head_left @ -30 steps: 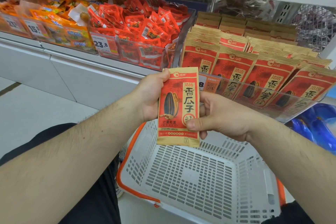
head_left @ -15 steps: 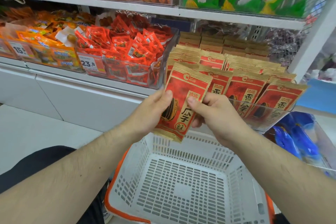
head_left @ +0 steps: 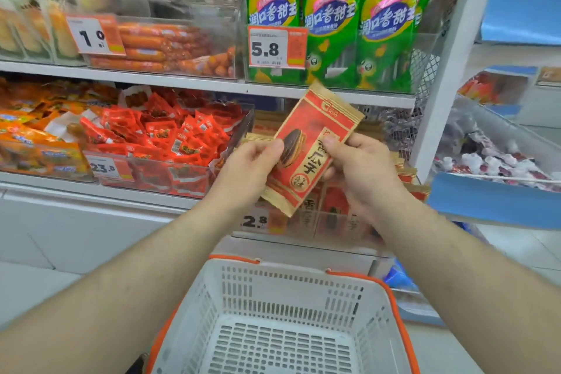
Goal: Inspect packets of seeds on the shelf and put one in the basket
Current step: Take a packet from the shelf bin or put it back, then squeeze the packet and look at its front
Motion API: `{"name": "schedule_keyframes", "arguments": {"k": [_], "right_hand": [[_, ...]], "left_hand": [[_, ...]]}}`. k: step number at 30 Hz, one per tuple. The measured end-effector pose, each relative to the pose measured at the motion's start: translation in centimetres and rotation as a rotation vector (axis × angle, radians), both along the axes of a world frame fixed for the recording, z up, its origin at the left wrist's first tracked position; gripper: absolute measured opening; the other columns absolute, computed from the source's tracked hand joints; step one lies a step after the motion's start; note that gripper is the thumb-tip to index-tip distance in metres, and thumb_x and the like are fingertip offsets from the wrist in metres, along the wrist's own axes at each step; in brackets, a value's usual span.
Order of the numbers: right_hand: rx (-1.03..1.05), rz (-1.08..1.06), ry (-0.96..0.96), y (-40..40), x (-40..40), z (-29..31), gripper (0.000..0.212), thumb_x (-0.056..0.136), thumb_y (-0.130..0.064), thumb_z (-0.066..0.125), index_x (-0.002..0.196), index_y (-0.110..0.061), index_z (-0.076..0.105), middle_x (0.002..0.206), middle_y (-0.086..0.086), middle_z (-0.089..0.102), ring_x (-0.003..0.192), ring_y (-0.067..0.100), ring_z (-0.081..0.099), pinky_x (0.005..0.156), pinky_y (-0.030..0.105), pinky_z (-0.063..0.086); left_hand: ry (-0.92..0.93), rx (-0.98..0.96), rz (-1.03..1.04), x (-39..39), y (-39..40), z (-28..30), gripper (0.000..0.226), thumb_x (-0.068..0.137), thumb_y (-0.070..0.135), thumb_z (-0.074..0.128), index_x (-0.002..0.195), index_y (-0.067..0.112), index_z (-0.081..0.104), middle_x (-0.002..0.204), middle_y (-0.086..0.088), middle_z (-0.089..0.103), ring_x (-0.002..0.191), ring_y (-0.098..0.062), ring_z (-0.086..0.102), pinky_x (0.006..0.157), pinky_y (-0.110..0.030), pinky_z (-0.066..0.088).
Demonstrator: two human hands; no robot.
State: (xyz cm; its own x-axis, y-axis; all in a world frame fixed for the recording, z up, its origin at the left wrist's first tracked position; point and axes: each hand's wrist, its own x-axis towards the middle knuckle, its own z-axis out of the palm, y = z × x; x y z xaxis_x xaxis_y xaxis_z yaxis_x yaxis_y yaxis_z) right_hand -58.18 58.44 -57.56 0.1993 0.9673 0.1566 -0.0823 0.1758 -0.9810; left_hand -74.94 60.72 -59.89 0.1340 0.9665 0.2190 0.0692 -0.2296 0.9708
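A red and tan packet of sunflower seeds (head_left: pixel 309 146) is held tilted to the right in front of the shelf. My left hand (head_left: pixel 249 170) pinches its left edge and my right hand (head_left: pixel 361 170) pinches its right edge. Behind my hands, more of the same seed packets (head_left: pixel 334 206) stand in a clear bin on the lower shelf, mostly hidden. The white basket (head_left: pixel 291 279) with orange trim sits below, close to me, with nothing in it.
A clear bin of small red snack packets (head_left: pixel 170 136) is left of the seeds. Orange sausages (head_left: pixel 158 45) and green sausage bags (head_left: pixel 334 18) fill the shelf above. A white upright post (head_left: pixel 446 64) bounds the shelf on the right, with a blue-edged bin (head_left: pixel 498 200) beyond.
Both hands have lifted the packet higher and tilted it further right, up toward the shelf. The view has tipped upward, showing the upper shelf.
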Motion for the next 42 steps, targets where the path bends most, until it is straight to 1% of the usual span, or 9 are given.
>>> {"name": "schedule_keyframes", "arguments": {"k": [3, 5, 10, 15, 24, 28, 33, 37, 42], "right_hand": [[0.009, -0.061, 0.207, 1.6, 1.4, 2.1, 0.014, 0.1, -0.012, 0.055, 0.087, -0.013, 0.06, 0.071, 0.002, 0.066, 0.053, 0.011, 0.05, 0.051, 0.022, 0.043], [0.031, -0.099, 0.273, 2.4, 2.4, 3.0, 0.012, 0.101, -0.012, 0.052, 0.09, -0.013, 0.057, 0.074, 0.002, 0.064, 0.054, 0.01, 0.05, 0.051, 0.021, 0.043], [0.059, -0.178, 0.067, 3.8, 3.9, 3.0, 0.012, 0.101, -0.012, 0.053, 0.089, -0.013, 0.057, 0.078, 0.004, 0.068, 0.057, 0.012, 0.056, 0.057, 0.024, 0.049], [0.059, -0.231, -0.281, 5.1, 4.3, 2.2, 0.011, 0.097, -0.016, 0.06, 0.087, -0.017, 0.064, 0.083, 0.003, 0.072, 0.072, 0.017, 0.067, 0.068, 0.029, 0.054], [0.011, -0.196, -0.737, 6.9, 3.9, 1.6, 0.006, 0.092, -0.026, 0.067, 0.092, -0.023, 0.071, 0.093, -0.007, 0.074, 0.091, 0.018, 0.069, 0.089, 0.045, 0.055], [-0.088, -0.077, -1.018, 7.2, 3.0, 1.5, 0.004, 0.09, -0.026, 0.071, 0.094, -0.025, 0.071, 0.089, -0.007, 0.071, 0.083, 0.012, 0.065, 0.081, 0.031, 0.053], [-0.012, -0.118, -1.073, 8.0, 2.2, 1.9, 0.036, 0.079, -0.021, 0.08, 0.109, -0.031, 0.064, 0.091, -0.011, 0.064, 0.082, 0.008, 0.06, 0.073, 0.021, 0.046], [0.004, -0.097, -1.323, 8.7, 1.6, 2.1, 0.009, 0.085, -0.019, 0.075, 0.086, -0.026, 0.069, 0.083, -0.009, 0.063, 0.084, 0.013, 0.058, 0.08, 0.028, 0.049], [-0.091, -0.082, -1.422, 9.8, 0.7, 1.2, 0.018, 0.082, -0.018, 0.078, 0.072, -0.026, 0.065, 0.087, -0.003, 0.068, 0.077, 0.015, 0.06, 0.07, 0.028, 0.049]], "left_hand": [[-0.19, -0.116, 0.004, 1.2, 0.7, 2.4, 0.024, 0.104, 0.035, 0.045, 0.104, 0.016, 0.06, 0.089, -0.01, 0.072, 0.067, -0.017, 0.068, 0.055, -0.032, 0.053], [-0.142, -0.021, 0.121, 1.2, 1.3, 2.7, 0.011, 0.102, 0.023, 0.047, 0.099, 0.02, 0.057, 0.093, -0.008, 0.069, 0.072, -0.018, 0.066, 0.061, -0.033, 0.052], [0.674, 0.557, 0.207, 0.1, 2.1, 1.6, 0.022, 0.081, 0.029, 0.052, 0.099, 0.024, 0.064, 0.095, 0.01, 0.065, 0.099, -0.018, 0.058, 0.09, -0.037, 0.045], [1.275, 0.582, -0.063, 1.4, 2.8, 0.9, 0.047, 0.085, 0.044, 0.048, 0.129, 0.032, 0.059, 0.132, 0.009, 0.059, 0.136, -0.015, 0.037, 0.116, -0.044, 0.012], [1.126, 0.744, 0.079, 1.1, 3.1, -1.3, 0.029, 0.09, 0.032, 0.052, 0.107, 0.03, 0.074, 0.102, 0.01, 0.073, 0.121, -0.017, 0.052, 0.111, -0.043, 0.018], [1.031, 0.779, 0.144, 0.9, 3.2, -1.8, 0.024, 0.077, 0.029, 0.056, 0.088, 0.029, 0.077, 0.081, 0.011, 0.073, 0.101, -0.021, 0.063, 0.101, -0.042, 0.024], [1.017, 0.78, 0.231, 1.5, 2.9, -2.2, 0.02, 0.073, 0.03, 0.061, 0.082, 0.031, 0.078, 0.078, 0.01, 0.074, 0.106, -0.026, 0.064, 0.104, -0.045, 0.019], [0.992, 0.806, 0.263, 1.6, 3.0, -2.8, 0.021, 0.074, 0.03, 0.061, 0.086, 0.029, 0.078, 0.083, 0.01, 0.075, 0.104, -0.025, 0.064, 0.103, -0.046, 0.02], [0.933, 0.804, 0.27, 1.5, 2.9, -3.3, 0.03, 0.071, 0.025, 0.063, 0.099, 0.024, 0.076, 0.098, 0.008, 0.074, 0.108, -0.024, 0.061, 0.102, -0.047, 0.026]]}}
